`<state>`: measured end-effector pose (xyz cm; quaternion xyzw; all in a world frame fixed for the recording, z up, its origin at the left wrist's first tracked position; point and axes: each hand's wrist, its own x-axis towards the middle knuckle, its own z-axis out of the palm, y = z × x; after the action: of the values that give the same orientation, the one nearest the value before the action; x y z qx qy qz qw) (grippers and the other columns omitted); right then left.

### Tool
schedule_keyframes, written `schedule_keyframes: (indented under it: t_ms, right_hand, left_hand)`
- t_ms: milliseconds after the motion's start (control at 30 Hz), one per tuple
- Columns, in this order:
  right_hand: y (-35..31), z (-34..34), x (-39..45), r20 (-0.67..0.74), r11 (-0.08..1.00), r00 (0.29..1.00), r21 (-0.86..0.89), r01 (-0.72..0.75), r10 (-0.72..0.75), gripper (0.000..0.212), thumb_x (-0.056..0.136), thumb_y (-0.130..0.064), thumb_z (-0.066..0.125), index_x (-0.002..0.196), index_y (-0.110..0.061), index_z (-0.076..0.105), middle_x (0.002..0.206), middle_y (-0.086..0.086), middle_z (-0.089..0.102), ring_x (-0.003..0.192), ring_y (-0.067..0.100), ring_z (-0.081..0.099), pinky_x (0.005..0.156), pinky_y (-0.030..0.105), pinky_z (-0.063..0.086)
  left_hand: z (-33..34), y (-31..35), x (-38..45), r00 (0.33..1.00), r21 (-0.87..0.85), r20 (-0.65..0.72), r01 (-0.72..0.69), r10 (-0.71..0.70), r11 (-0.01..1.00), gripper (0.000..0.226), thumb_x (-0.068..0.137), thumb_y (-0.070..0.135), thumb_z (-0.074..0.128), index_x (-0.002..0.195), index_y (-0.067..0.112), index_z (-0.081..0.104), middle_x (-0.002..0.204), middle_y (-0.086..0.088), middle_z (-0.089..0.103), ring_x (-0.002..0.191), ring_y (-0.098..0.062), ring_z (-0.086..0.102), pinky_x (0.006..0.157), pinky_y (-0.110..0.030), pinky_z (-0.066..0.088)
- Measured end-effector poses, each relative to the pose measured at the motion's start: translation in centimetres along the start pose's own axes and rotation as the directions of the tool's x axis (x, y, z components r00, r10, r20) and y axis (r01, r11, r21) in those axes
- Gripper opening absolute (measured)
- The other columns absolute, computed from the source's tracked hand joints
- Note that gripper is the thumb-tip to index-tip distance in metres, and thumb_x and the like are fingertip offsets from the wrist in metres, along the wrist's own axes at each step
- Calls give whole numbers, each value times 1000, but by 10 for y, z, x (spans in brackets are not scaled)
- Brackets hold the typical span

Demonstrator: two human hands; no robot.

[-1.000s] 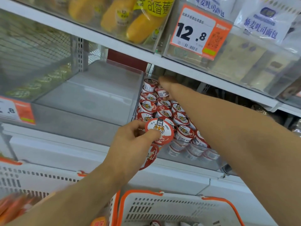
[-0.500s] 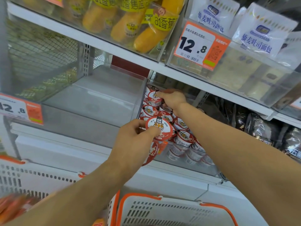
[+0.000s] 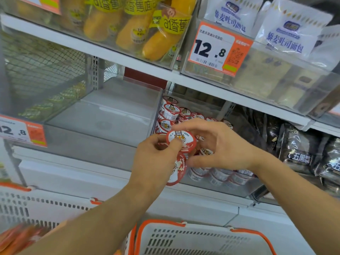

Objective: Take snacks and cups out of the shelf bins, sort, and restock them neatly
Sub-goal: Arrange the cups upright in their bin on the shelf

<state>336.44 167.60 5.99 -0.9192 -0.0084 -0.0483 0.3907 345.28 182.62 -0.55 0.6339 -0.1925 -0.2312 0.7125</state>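
Left hand (image 3: 156, 159) grips two red-lidded cups (image 3: 181, 141) in front of the clear bin (image 3: 211, 183), right hand (image 3: 219, 144) open, fingers spread beside them; risk: lower cup (image 3: 177, 169), loosely held, could slip into basket (image 3: 202, 236).

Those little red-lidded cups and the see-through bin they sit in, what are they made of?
The cups look like thin white plastic with printed, slightly glossy peel-off lids, perhaps foil or film; that cannot be told. The bin seems clear rigid plastic, likely acrylic: its walls are see-through with bright edges and reflections.
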Motion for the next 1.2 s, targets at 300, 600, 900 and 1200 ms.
schedule_keyframes:
  t_ms: [300,600,900,1200]
  right_hand:
    - [54,-2,34,-564,982,805,66,-176,182,37,67,-32,91,97,-20,73,103,-16,71,89,-7,67,81,13,54]
    - [80,10,45,-504,966,846,-82,-246,173,40,92,-11,68,130,-22,63,136,-4,56,110,8,62,81,9,50]
    - [36,69,12,-518,966,853,-247,-72,-69,36,83,-43,76,115,-29,68,108,-12,54,97,-2,54,85,8,40]
    - [32,44,31,-563,966,786,189,-178,255,9,80,-8,83,86,-14,78,81,-3,76,73,8,72,69,18,57]
  left_hand:
    - [6,32,34,908,335,-179,-307,380,891,44,78,56,75,67,16,58,60,7,60,51,-3,53,51,-14,41]
    - [12,17,79,824,412,-242,-391,512,823,51,82,49,75,56,11,54,50,0,55,43,-6,45,51,-18,37]
    - [14,-5,104,770,586,-150,-436,621,683,29,92,43,66,85,18,55,93,0,54,83,-16,49,73,-27,37]
    - [-25,1,76,945,551,131,-321,300,770,36,101,37,51,131,18,54,109,2,66,79,1,60,58,-7,44]
